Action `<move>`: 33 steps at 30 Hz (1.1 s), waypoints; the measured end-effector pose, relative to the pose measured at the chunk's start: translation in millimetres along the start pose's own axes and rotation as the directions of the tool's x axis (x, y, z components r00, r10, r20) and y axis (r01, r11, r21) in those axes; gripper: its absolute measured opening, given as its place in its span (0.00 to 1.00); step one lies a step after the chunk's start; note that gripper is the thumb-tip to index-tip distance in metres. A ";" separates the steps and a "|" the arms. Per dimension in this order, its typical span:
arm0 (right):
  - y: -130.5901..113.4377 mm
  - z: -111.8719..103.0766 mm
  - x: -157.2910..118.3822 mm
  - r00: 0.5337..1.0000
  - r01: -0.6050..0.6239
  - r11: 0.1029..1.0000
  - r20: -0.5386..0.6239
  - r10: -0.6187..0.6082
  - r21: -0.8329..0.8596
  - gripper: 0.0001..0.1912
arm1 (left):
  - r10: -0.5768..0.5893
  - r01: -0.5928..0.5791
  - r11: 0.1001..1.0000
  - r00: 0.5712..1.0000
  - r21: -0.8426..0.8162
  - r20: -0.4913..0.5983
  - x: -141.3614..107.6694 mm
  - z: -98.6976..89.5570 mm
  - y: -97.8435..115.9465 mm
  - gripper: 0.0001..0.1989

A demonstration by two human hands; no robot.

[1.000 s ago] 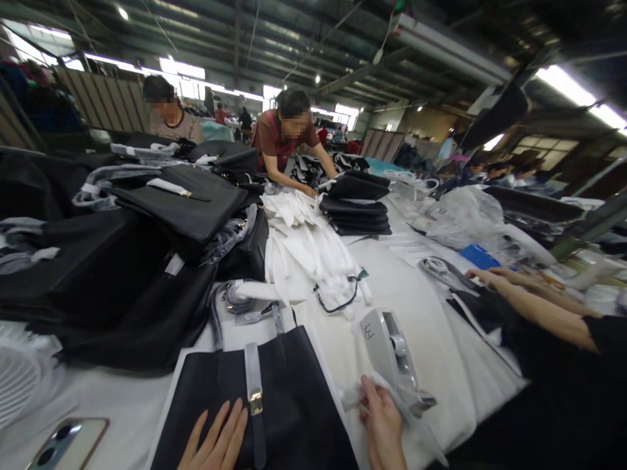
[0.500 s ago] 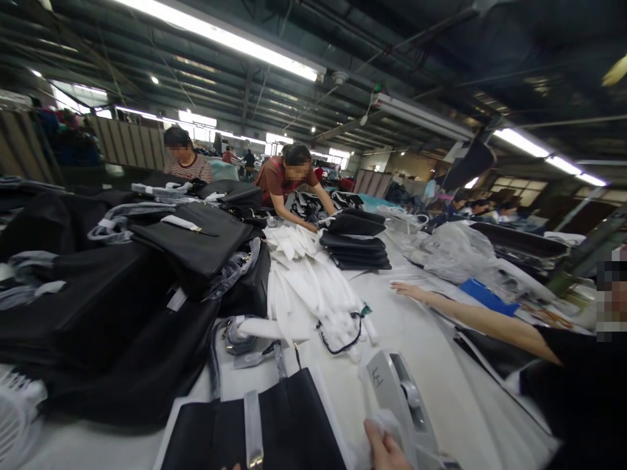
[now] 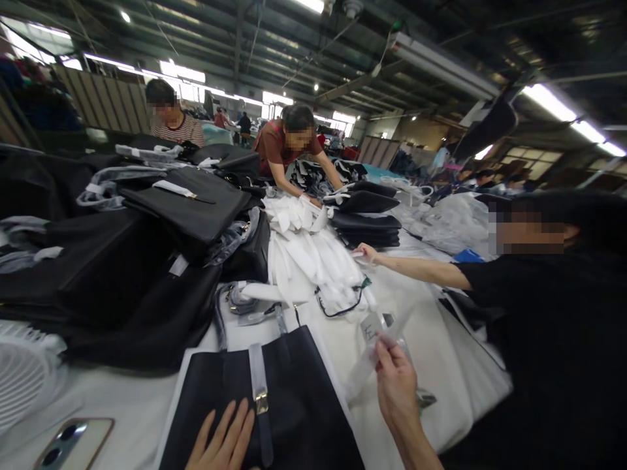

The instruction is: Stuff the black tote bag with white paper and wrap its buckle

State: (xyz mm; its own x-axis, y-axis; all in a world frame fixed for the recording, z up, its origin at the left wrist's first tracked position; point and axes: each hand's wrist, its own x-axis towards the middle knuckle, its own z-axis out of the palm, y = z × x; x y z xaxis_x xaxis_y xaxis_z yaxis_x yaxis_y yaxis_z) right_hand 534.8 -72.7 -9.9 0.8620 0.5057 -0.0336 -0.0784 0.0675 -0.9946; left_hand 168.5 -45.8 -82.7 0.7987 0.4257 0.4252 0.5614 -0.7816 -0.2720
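Observation:
My left hand (image 3: 223, 438) lies flat with its fingers apart on a black bag (image 3: 311, 398), just left of the bag's centre strap. A clear wrap covers the upper part of that strap (image 3: 256, 365), and a gold buckle (image 3: 262, 401) sits below it. To the right, my right hand (image 3: 399, 385) is raised, pinching a translucent white strip (image 3: 360, 373) between thumb and fingers. Behind it stands a pale grey tape dispenser (image 3: 371, 325) with handwritten marks, partly covered by the hand and strip.
Black bags (image 3: 122, 294) are heaped at left, near a white fan (image 3: 29, 372) and a phone (image 3: 76, 444). White padding pieces (image 3: 304, 251) lie ahead. A co-worker in black (image 3: 548, 326) reaches in from the right; another person (image 3: 289, 153) leans over the far side.
My left hand has come further into view onto the bag. My right hand has risen from beside the dispenser with the strip. The co-worker at right has leaned in, hand at the white pieces.

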 end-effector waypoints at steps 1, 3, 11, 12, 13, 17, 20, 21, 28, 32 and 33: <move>-5.7 1.0 0.7 0.999 -0.012 0.999 0.031 0.010 0.044 0.26 | -0.002 0.002 1.000 1.000 0.005 0.014 1.4 -3.5 -1.1 0.29; -16.1 3.8 -2.2 0.996 -0.018 0.996 0.091 0.010 0.093 0.27 | -0.004 0.004 1.000 1.000 -0.002 0.026 4.8 -8.3 -0.9 0.29; -5.6 35.9 -87.2 0.693 0.557 0.816 0.628 -0.355 -0.152 0.07 | -0.156 0.213 0.940 0.963 -0.268 0.219 16.8 -39.3 5.7 0.24; 1.6 38.4 -97.9 0.587 0.672 0.731 0.686 -0.431 -0.115 0.08 | -0.212 0.307 0.876 0.937 -0.371 0.277 18.3 -44.4 5.9 0.22; 9.0 39.8 -106.7 0.489 0.759 0.647 0.722 -0.489 -0.076 0.10 | -0.283 0.425 0.765 0.897 -0.485 0.339 20.1 -49.0 6.0 0.20; 31.0 37.5 -122.8 0.306 0.890 0.456 0.770 -0.560 -0.022 0.14 | -0.487 0.699 -0.216 0.528 -0.681 0.696 33.6 -61.5 5.4 0.29; 38.8 31.4 -123.9 0.236 0.916 0.401 0.805 -0.544 0.002 0.13 | -0.375 0.520 -0.686 0.348 -0.510 0.859 51.0 -66.9 4.9 0.35; 41.6 29.2 -123.8 0.207 0.924 0.382 0.820 -0.534 0.015 0.13 | -0.339 0.485 -0.742 0.325 -0.463 0.883 57.3 -68.0 4.9 0.37; 60.4 19.6 -124.3 0.063 0.945 0.311 0.877 -0.476 0.101 0.15 | -0.450 0.607 -0.630 0.222 -0.484 0.865 68.3 -59.0 5.5 0.29; 35.3 29.9 -124.0 -0.001 0.939 0.297 0.869 -0.496 0.171 0.11 | -0.650 0.742 -0.199 0.389 -0.640 0.653 49.4 -56.0 6.4 0.15; 26.3 35.5 -123.4 -0.006 0.938 0.300 0.869 -0.495 0.177 0.10 | -0.668 0.758 -0.123 0.414 -0.641 0.618 46.0 -56.8 6.6 0.15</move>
State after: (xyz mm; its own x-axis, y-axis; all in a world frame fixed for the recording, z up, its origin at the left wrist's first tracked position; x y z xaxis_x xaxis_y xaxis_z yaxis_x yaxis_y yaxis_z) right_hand 408.6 -102.8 -28.4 -0.4016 0.7109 0.5773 0.6960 0.6466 -0.3121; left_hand 196.7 -57.3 -15.9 0.0892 0.9804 -0.1755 0.3973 0.1265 0.9089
